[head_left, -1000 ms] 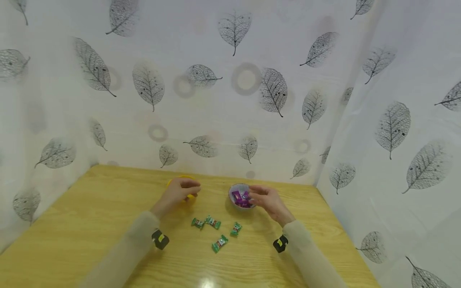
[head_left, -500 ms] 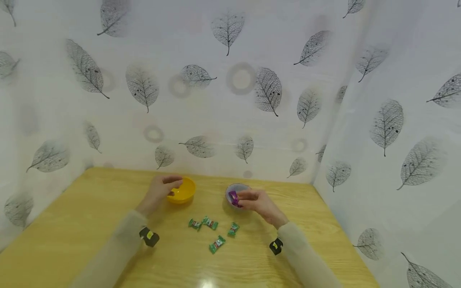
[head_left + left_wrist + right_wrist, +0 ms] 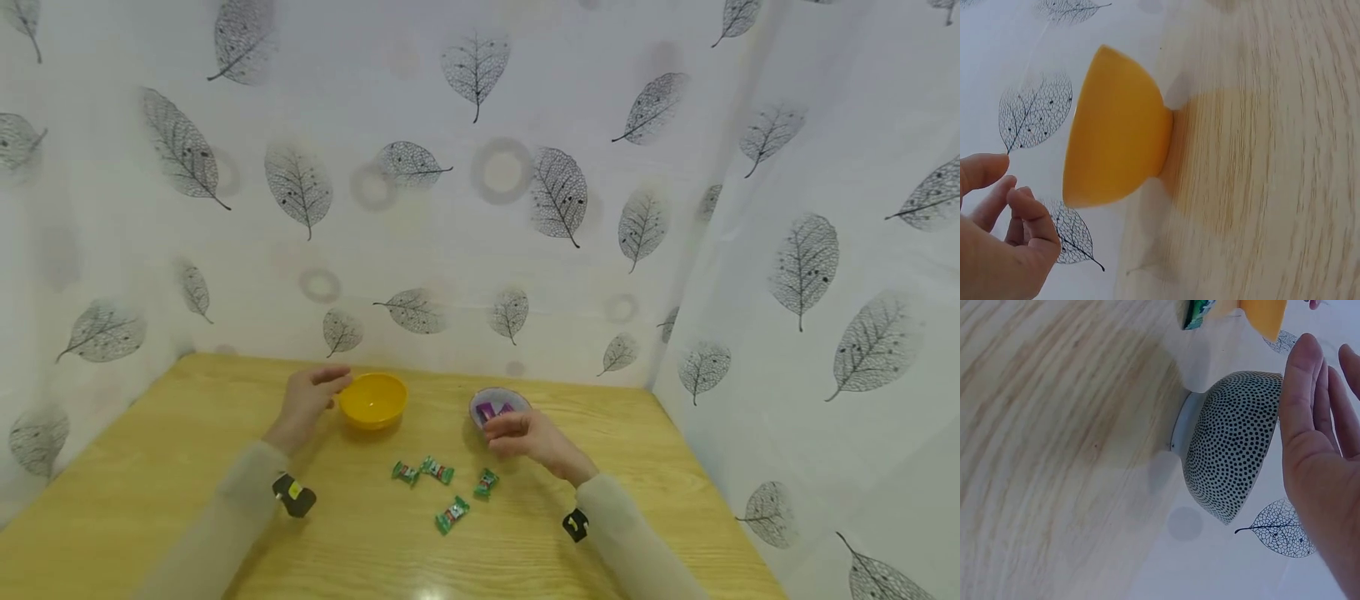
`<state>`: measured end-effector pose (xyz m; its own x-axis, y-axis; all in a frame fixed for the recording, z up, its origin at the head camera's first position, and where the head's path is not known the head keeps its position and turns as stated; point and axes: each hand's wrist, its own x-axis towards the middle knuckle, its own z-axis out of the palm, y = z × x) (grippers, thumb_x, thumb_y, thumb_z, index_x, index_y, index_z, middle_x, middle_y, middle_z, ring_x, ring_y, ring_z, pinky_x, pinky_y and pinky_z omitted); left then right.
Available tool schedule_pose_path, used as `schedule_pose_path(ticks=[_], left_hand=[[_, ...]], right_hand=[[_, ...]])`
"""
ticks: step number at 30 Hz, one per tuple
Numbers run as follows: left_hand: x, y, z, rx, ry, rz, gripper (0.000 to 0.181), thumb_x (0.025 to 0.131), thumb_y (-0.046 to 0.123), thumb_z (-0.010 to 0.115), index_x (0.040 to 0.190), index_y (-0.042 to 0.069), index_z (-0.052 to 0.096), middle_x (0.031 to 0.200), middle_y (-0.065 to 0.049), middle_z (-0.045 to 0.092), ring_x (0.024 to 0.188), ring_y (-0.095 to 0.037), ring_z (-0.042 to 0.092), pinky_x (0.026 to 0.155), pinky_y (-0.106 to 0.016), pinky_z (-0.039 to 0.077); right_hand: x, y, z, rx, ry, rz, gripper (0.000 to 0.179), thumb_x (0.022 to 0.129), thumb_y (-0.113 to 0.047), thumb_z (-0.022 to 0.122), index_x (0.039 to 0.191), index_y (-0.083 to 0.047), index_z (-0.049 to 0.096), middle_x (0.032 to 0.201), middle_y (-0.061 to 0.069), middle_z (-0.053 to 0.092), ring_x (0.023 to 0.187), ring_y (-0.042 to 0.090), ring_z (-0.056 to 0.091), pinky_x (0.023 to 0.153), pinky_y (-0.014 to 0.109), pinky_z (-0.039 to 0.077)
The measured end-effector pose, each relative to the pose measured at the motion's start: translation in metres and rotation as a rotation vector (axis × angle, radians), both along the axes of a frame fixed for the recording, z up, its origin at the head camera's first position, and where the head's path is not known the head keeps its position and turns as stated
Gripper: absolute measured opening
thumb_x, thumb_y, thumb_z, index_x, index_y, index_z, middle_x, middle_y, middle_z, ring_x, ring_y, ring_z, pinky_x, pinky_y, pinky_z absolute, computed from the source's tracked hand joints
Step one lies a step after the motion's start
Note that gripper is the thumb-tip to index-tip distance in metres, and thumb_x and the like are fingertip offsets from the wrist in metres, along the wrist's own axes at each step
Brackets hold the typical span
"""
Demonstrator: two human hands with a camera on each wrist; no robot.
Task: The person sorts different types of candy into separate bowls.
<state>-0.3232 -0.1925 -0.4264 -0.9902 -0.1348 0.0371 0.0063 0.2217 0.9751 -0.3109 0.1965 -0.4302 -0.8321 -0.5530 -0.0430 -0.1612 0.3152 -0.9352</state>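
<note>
My left hand [image 3: 306,402] is beside the left rim of a yellow bowl [image 3: 373,403], with its fingers loosely bent and nothing between them. In the left wrist view a gap shows between that hand and the bowl's side. My right hand [image 3: 536,440] is over the near right rim of a small bowl [image 3: 1235,434] with dark dots on its outside. Its fingers are nearly straight, the thumb stands apart, and no object shows in its grasp. Purple-wrapped candies [image 3: 487,412] lie inside the dotted bowl, partly hidden by the right fingers.
Several green-wrapped candies [image 3: 452,515] lie loose on the wooden table [image 3: 360,542], in front of and between the two bowls. A white leaf-print curtain [image 3: 450,233] hangs behind the table and along its right side.
My left hand has drawn away leftward from over the yellow bowl, uncovering it. My right hand went in over the dotted bowl by a purple candy, then moved down toward its near rim.
</note>
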Motion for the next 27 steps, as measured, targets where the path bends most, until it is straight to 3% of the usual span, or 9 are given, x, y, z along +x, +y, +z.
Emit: schedule_pose_path(ticks=[3,6,11,15,19,23,27], left_hand=[[-0.001,-0.007,-0.003,0.046,-0.014,-0.018,0.046,0.098,0.022,0.059,0.137,-0.001,0.053,0.140,-0.020,0.053,0.094,-0.002,0.054,0.079,-0.021,0.054],[-0.004,-0.013,-0.006,0.061,-0.053,-0.040,0.048,0.099,0.022,0.058,0.140,-0.001,0.049,0.145,-0.021,0.048,0.096,-0.002,0.055,0.085,-0.022,0.055],[-0.008,-0.019,-0.009,0.031,-0.139,-0.078,0.051,0.100,0.023,0.055,0.144,-0.001,0.043,0.149,-0.022,0.043,0.116,-0.022,0.055,0.096,-0.032,0.052],[-0.009,-0.020,-0.010,-0.003,-0.175,-0.114,0.052,0.101,0.023,0.053,0.146,-0.001,0.041,0.150,-0.024,0.041,0.127,-0.034,0.048,0.099,-0.038,0.051],[-0.010,-0.021,-0.011,-0.024,-0.182,-0.151,0.053,0.100,0.022,0.054,0.145,-0.002,0.041,0.149,-0.025,0.041,0.128,-0.035,0.048,0.099,-0.039,0.051],[-0.011,-0.021,-0.013,-0.029,-0.189,-0.175,0.054,0.100,0.022,0.055,0.145,-0.002,0.040,0.150,-0.025,0.040,0.127,-0.034,0.049,0.101,-0.040,0.050],[-0.011,-0.021,-0.015,-0.033,-0.184,-0.182,0.054,0.100,0.022,0.055,0.145,-0.003,0.040,0.150,-0.026,0.040,0.124,-0.032,0.051,0.101,-0.040,0.050]], right_hand=[[0.001,0.000,-0.002,0.028,-0.028,0.043,0.042,0.090,-0.011,0.069,0.125,0.008,0.059,0.121,0.030,0.062,0.098,0.022,0.067,0.088,0.036,0.058],[0.003,0.000,-0.003,0.108,-0.026,0.108,0.039,0.090,-0.012,0.069,0.126,0.003,0.061,0.116,0.025,0.066,0.095,0.025,0.069,0.084,0.037,0.059],[0.006,-0.002,-0.004,0.216,0.000,0.251,0.036,0.091,-0.013,0.068,0.126,-0.006,0.064,0.101,0.012,0.072,0.083,0.032,0.070,0.074,0.041,0.060],[0.006,-0.002,-0.007,0.302,0.022,0.319,0.038,0.090,-0.014,0.069,0.128,-0.011,0.063,0.087,0.008,0.072,0.069,0.022,0.067,0.065,0.032,0.059],[0.008,0.000,-0.011,0.380,0.023,0.345,0.042,0.090,-0.017,0.070,0.131,-0.018,0.063,0.068,0.001,0.063,0.056,0.010,0.056,0.055,0.022,0.051],[0.010,0.002,-0.015,0.404,-0.033,0.340,0.043,0.090,-0.012,0.067,0.132,-0.021,0.062,0.065,0.000,0.060,0.053,0.011,0.056,0.052,0.024,0.053],[0.009,0.003,-0.018,0.422,-0.018,0.301,0.047,0.086,-0.002,0.063,0.130,-0.021,0.064,0.065,-0.001,0.057,0.052,0.012,0.057,0.051,0.024,0.053]])
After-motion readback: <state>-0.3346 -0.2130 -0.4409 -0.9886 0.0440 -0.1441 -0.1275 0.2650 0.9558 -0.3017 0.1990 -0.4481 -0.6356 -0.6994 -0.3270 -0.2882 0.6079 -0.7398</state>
